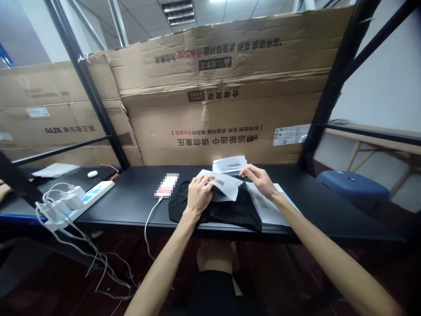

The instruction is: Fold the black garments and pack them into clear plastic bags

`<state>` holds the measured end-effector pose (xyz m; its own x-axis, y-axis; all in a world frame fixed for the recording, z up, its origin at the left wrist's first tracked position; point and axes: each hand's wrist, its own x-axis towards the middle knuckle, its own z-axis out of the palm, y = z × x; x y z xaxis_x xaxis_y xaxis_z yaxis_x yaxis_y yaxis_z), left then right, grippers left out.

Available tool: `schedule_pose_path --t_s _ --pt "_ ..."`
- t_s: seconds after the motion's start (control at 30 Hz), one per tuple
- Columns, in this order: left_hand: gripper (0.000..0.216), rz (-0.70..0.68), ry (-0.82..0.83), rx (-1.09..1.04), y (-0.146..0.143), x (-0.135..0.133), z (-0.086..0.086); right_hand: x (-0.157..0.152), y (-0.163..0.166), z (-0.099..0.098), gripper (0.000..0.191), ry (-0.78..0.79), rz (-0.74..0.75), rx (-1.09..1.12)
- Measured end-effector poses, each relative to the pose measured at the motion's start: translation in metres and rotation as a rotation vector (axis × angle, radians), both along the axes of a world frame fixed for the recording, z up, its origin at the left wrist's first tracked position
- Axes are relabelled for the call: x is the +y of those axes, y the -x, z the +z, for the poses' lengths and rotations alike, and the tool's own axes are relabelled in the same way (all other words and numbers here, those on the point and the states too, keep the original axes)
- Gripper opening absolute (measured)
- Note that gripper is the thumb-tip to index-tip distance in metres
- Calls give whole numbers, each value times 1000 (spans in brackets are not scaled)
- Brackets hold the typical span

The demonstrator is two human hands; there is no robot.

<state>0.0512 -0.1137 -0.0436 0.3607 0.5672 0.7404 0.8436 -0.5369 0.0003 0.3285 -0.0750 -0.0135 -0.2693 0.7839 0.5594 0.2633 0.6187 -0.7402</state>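
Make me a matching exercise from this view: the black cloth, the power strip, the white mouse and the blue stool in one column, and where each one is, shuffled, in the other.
Things:
1. Black cloth
2. Power strip
3. White mouse
4. Blue stool

Places:
A. Behind the strip, toward the desk's back
B. Off the desk, to the right
C. Beneath the left hand and white sheet
D. Desk's left end, chargers plugged in

Pairs: 1-C, 2-D, 3-A, 4-B

Flattened cardboard sheets point(210, 118) stand along the back edge of the worktop point(329, 206) between black metal posts point(335, 83), under a ceiling light point(177, 12), with a blue seat point(351, 188) beyond the right end and a dark reddish floor point(272, 272) below.
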Motion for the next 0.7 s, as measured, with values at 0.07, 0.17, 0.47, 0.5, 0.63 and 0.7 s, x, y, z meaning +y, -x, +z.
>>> schedule_pose_path --t_s 0.07,0.17,0.47,0.5,0.63,0.7 --pt "36 -84 -36 16 -2 -3 1 6 -2 -2 49 176 -21 48" --pt "31 -195 -44 56 -6 -8 4 9 -3 -7 54 426 90 9" --pt "37 -272 4 130 -8 -13 2 -3 10 -12 43 495 119 -46" --pt "42 -276 -6 122 -7 -13 1 -2 9 -13 43 474 91 -32" --pt "62 -267 -15 61 -3 -12 0 7 2 -13 41 406 -15 64" --pt "65 -254 -26 22 -1 -12 0 10 -4 -12 43 360 -63 68"
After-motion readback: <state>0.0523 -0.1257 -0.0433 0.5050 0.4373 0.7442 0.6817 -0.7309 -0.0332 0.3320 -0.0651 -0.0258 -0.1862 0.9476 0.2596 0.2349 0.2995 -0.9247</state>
